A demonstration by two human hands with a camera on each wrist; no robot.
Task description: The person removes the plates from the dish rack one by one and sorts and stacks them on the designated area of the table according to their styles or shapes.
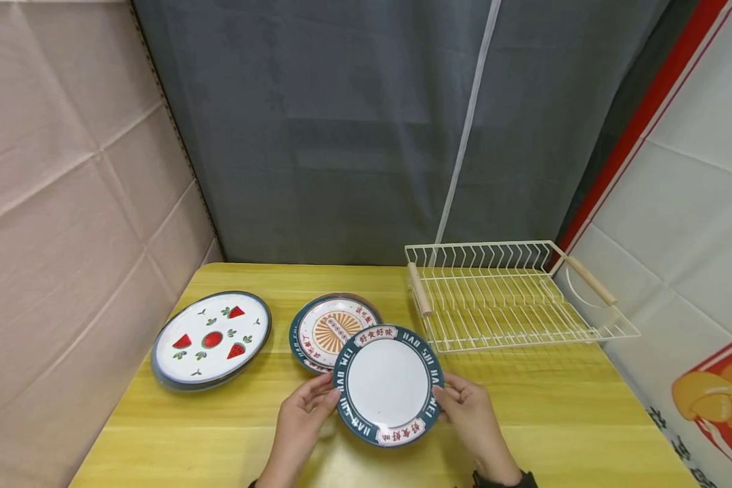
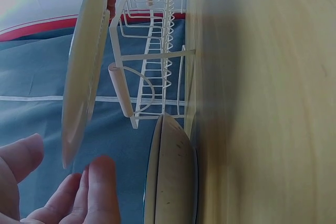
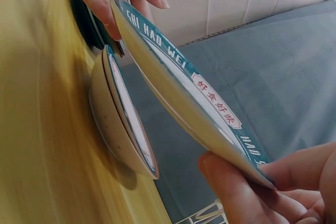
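A round plate (image 1: 393, 383) with a white centre and a lettered dark teal rim is held tilted above the table. My right hand (image 1: 468, 413) pinches its right edge, with thumb on the upper face and fingers underneath, as the right wrist view shows. On the opposite edge, my left hand (image 1: 301, 423) has thumb and fingers spread around the rim; in the left wrist view, gaps show between the plate (image 2: 84, 72) and the left fingers (image 2: 102, 187). Just behind the plate sit stacked shallow bowls (image 1: 326, 329) with an orange sunburst pattern, partly hidden by it.
Stacked oval plates (image 1: 210, 359) with watermelon drawings lie at the table's left. A cream wire dish rack (image 1: 494, 298) with wooden handles stands at the back right. Grey cloth (image 1: 341, 135) hangs behind the wooden table (image 1: 561, 413), with light panels on both sides.
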